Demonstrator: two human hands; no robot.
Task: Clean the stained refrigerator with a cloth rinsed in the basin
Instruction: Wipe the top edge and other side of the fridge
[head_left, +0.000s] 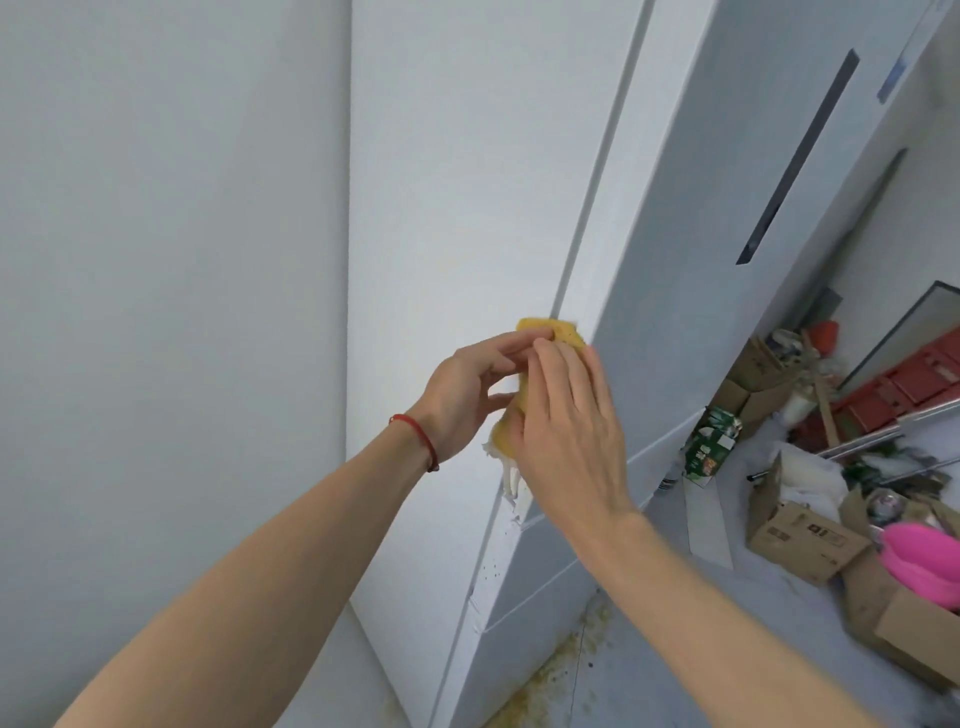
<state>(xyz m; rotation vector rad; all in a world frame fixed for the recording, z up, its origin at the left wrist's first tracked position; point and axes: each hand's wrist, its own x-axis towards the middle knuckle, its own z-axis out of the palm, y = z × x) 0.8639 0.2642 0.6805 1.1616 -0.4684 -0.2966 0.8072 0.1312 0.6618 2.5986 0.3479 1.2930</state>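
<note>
A tall white refrigerator (457, 218) fills the middle of the head view, seen from its side and front corner. A yellow cloth (719, 332) with a white underside lies against its corner edge. My left hand (467, 395), with a red string at the wrist, pinches the cloth's upper edge with fingers and thumb. My right hand (566, 441) lies over the cloth with fingers straight, pressing it to the refrigerator. Faint yellowish marks show on the side panel above the cloth. The cloth's middle is hidden by my right hand.
A pale wall (156, 260) stands close on the left. Yellow-brown stains (550, 670) spread on the floor at the refrigerator's base. At the right lie cardboard boxes (805, 535), a green carton (709, 447), metal rods and a pink basin (924, 566).
</note>
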